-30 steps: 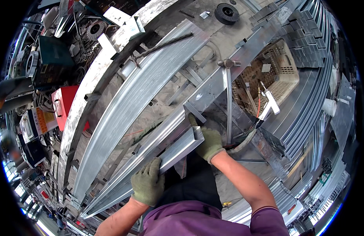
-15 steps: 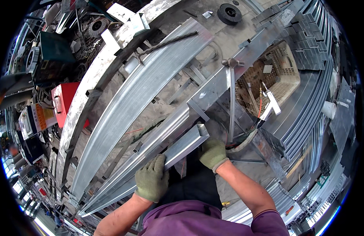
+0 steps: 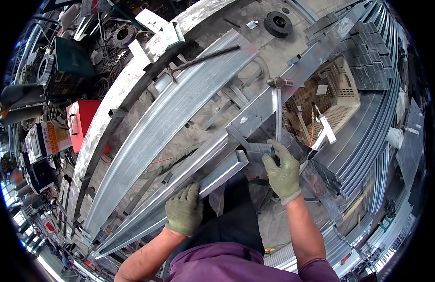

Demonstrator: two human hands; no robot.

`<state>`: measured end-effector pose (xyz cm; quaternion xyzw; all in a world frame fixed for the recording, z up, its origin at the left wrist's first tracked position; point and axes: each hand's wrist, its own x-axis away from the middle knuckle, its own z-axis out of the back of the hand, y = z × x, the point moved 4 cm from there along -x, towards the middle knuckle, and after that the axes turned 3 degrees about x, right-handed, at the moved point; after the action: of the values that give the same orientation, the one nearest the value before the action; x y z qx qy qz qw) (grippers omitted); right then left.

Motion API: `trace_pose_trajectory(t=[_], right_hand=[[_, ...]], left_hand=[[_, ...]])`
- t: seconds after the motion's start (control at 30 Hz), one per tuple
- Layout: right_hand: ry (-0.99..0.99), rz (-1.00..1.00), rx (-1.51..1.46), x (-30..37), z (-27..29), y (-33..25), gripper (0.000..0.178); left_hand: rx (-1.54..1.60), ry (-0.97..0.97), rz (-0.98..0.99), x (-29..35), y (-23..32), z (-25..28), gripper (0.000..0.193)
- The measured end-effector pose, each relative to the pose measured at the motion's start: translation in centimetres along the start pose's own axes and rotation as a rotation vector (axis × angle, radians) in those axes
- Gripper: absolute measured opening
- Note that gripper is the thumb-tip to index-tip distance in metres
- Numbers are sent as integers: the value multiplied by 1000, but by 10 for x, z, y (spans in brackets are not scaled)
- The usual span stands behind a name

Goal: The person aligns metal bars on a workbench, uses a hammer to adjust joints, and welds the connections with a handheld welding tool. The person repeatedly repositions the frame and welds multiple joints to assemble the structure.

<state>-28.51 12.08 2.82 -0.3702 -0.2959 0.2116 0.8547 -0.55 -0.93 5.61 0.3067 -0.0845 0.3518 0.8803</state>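
Observation:
My left hand (image 3: 183,209), in a grey-green work glove, is closed over the side of a long silver metal channel (image 3: 222,173), whose open squared end points up and right. My right hand (image 3: 283,173), gloved alike, pinches a short grey metal piece (image 3: 260,149) between thumb and fingers. This piece lies just beyond the channel's open end, close to a flat metal strip (image 3: 237,135) across the long beam (image 3: 257,109). Whether piece and channel touch I cannot tell. A hammer (image 3: 279,83) rests on the beam with its handle toward my right hand.
Left of the beam lies a wide curved metal sheet (image 3: 166,110), with a twisted rod on its far end. A tan plastic crate (image 3: 346,96) and a white torch-like tool (image 3: 324,129) are at the right, beside stacked metal profiles (image 3: 375,117). A red box (image 3: 81,123) stands far left.
My right hand has moved from beside the channel's end out to the right and now holds the short metal piece. My left hand stays on the channel. The view has shifted slightly.

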Motion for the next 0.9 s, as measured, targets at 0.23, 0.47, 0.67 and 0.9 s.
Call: trace_pose_trajectory(t=[0.23, 0.47, 0.67, 0.9], right_hand=[[57, -16, -188, -6, -2, -1, 41], [8, 262, 84, -21, -29, -48, 39], [-60, 322, 213, -30, -36, -51, 39], [-182, 271, 318, -34, -44, -57, 40]], left_hand=[[49, 87, -51, -2, 2, -1, 54], [-23, 42, 23, -6, -8, 0, 56], [-54, 47, 21, -7, -14, -17, 52], [-63, 72, 18, -10, -14, -28, 48]])
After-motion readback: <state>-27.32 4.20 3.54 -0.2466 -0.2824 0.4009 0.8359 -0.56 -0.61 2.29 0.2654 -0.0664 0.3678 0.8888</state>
